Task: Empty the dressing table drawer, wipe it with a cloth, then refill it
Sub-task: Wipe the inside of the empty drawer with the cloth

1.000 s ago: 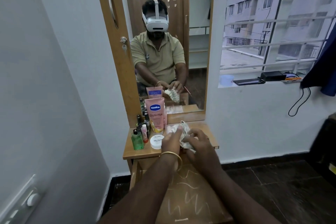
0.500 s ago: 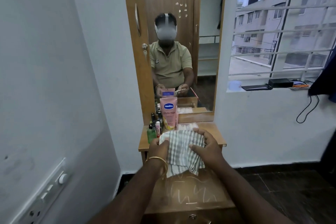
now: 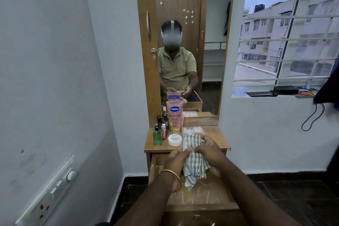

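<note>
Over the open drawer (image 3: 194, 198), both hands (image 3: 211, 152) grip a striped cloth (image 3: 194, 163), hiding its interior

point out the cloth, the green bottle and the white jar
cloth (image 3: 196, 166): head view, striped middle, below the hands.
green bottle (image 3: 157, 138): head view, its body.
white jar (image 3: 174, 139): head view, its lid.

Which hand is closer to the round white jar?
Left. The left hand grips the cloth just below the jar; the right hand holds the cloth's other side, farther right of it.
</note>
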Motion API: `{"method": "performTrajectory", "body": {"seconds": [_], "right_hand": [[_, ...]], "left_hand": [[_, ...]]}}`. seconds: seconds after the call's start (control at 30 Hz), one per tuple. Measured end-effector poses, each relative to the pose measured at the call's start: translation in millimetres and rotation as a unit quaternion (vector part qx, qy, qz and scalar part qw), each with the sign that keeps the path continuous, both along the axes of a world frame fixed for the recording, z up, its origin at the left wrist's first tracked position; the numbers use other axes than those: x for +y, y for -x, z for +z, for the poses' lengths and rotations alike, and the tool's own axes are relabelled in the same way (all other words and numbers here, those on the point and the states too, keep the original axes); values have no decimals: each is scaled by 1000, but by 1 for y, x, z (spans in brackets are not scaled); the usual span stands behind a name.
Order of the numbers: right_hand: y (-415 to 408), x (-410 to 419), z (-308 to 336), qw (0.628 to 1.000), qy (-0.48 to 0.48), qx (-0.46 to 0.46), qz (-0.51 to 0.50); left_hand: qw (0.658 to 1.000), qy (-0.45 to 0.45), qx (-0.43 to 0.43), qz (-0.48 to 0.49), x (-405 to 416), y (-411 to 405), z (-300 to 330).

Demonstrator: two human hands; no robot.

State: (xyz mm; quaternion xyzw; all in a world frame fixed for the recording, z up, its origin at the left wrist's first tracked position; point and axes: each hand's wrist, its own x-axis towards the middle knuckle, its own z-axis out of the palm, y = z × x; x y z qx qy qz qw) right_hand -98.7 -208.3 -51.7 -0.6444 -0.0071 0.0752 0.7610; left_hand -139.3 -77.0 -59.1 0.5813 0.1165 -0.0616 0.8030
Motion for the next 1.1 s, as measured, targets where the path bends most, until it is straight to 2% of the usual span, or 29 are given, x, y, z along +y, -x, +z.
{"method": "performTrajectory", "body": {"seconds": [0.07, 0.2, 0.27, 0.37, 0.57, 0.63, 0.73, 0.8, 0.83, 0.9, 1.0, 1.1], "right_hand": [[2, 1, -1, 999, 34, -25, -17], [2, 2, -8, 974, 176, -99, -103], [0, 2, -12, 984, 141, -59, -87], [0, 1, -15, 999, 49, 4, -12], [-6, 14, -27, 995, 12, 6, 103], [-12, 20, -37, 994, 20, 9, 103], [-18, 32, -46, 989, 143, -13, 35], [-22, 42, -51, 963, 263, -60, 11], [-25, 47, -54, 935, 337, -109, 14], [-29, 60, -60, 854, 469, -220, 45], [-32, 84, -74, 762, 565, -299, 102], [-33, 108, -82, 686, 636, -338, 104]], "left_hand": [[1000, 17, 8, -9, 2, 1, -1], [999, 46, 4, -4, 7, 0, -2], [998, 64, 0, 0, 11, -3, -4], [996, 89, -1, 10, 17, -11, -6], [994, 108, 3, 0, 33, -26, -16], [997, 83, -10, 0, 45, -28, -20], [999, -8, -31, 43, 76, -35, -31], [992, -39, -20, 115, 101, -44, -45], [989, -41, -8, 145, 112, -48, -51], [986, -38, 18, 159, 127, -50, -64], [987, -62, 35, 143, 133, -51, -85], [989, -36, 51, 131, 125, -54, -100]]}}
